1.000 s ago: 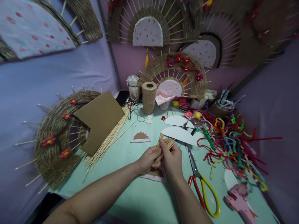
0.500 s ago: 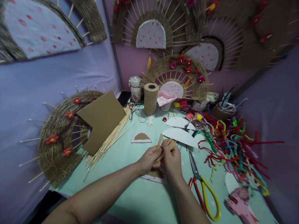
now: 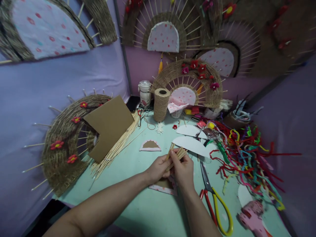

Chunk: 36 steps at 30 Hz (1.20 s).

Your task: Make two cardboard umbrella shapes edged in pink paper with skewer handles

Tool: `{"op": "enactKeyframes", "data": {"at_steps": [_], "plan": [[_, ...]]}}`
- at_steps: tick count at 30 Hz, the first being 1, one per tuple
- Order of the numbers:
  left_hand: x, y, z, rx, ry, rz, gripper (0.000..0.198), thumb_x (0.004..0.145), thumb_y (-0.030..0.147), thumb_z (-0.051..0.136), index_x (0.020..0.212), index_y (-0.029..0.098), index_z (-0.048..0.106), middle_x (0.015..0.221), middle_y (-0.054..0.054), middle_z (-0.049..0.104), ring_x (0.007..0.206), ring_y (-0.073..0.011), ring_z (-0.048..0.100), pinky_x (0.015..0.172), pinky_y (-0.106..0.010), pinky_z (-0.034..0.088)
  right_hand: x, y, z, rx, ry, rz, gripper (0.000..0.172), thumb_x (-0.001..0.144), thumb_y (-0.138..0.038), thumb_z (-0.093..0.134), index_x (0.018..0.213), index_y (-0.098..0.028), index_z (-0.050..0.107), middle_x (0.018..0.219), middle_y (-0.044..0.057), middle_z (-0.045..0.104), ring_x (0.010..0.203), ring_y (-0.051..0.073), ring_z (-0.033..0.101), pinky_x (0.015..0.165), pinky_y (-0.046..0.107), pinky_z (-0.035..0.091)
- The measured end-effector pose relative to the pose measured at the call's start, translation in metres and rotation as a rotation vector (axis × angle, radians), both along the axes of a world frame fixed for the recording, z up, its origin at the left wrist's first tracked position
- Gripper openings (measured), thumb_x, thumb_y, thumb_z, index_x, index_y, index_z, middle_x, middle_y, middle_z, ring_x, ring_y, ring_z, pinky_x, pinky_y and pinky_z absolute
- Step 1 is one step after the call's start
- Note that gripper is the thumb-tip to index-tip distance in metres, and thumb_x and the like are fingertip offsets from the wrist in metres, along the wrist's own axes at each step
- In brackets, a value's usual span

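Note:
My left hand [image 3: 158, 169] and my right hand [image 3: 183, 170] meet over the pale green table [image 3: 138, 204], both closed around a small bundle of short wooden sticks [image 3: 175, 153] that fans up and to the right. Under my hands lies a half-round cardboard piece with a pink fabric edge [image 3: 164, 187], partly hidden. A second half-round piece like it [image 3: 149, 145] lies just beyond my left hand.
Scissors with red and yellow handles [image 3: 214, 200] lie right of my right wrist; a pink glue gun [image 3: 253, 214] lies further right. Bright pipe cleaners [image 3: 247, 154], white half-round cutouts [image 3: 191, 144], a jute spool [image 3: 161, 104], long skewers [image 3: 116, 148], cardboard [image 3: 110, 125] and woven fans [image 3: 63, 144] surround them.
The view has drifted slightly. My hands stay together on the stick bundle, with only small shifts of the fingers.

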<state>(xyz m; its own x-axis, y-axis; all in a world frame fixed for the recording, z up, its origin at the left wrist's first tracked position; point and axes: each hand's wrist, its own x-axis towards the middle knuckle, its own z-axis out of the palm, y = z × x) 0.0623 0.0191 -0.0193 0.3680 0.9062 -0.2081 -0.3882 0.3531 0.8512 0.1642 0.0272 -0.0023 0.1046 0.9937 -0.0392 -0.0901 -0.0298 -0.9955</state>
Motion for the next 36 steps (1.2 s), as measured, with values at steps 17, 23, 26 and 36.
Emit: {"op": "enactKeyframes", "data": {"at_steps": [17,23,26,36], "plan": [[-0.001,0.000,-0.001,-0.005,-0.007,-0.068,0.049,0.077,0.063,0.059,0.086,0.016,0.047,0.054,0.007,0.049,0.033,-0.0022,0.029,0.035,-0.018,0.017,0.012,0.004,0.009,-0.129,0.010,0.166,0.034,0.075,-0.051,0.066,0.082,-0.018,0.061,0.058,-0.003,0.059,0.045,0.013,0.051,0.043,0.025,0.039],[0.002,-0.003,0.000,-0.003,-0.067,-0.108,0.045,0.080,0.061,0.056,0.081,0.019,0.040,0.056,0.008,0.044,0.035,-0.0021,0.026,0.035,-0.017,0.016,0.018,0.009,0.014,-0.032,-0.069,0.202,0.033,0.080,-0.048,0.061,0.088,-0.017,0.065,0.070,0.000,0.061,0.063,0.015,0.055,0.059,0.025,0.044],[0.000,-0.004,0.000,-0.050,-0.117,-0.205,0.044,0.079,0.060,0.058,0.081,0.020,0.039,0.053,0.011,0.031,0.037,-0.0025,0.019,0.038,-0.017,0.013,0.019,0.007,0.018,0.009,-0.077,0.288,0.028,0.080,-0.044,0.062,0.089,-0.018,0.066,0.081,0.002,0.064,0.074,0.017,0.058,0.069,0.027,0.046],[-0.021,-0.014,0.038,0.161,0.109,-0.762,0.046,0.078,0.061,0.058,0.064,0.017,0.056,0.062,-0.002,0.053,0.060,-0.0140,0.051,0.059,-0.028,0.042,0.028,-0.012,0.046,0.050,-0.020,0.962,0.043,0.088,-0.049,0.047,0.074,-0.018,0.072,0.107,0.010,0.066,0.091,0.022,0.062,0.065,0.029,0.052]]}}
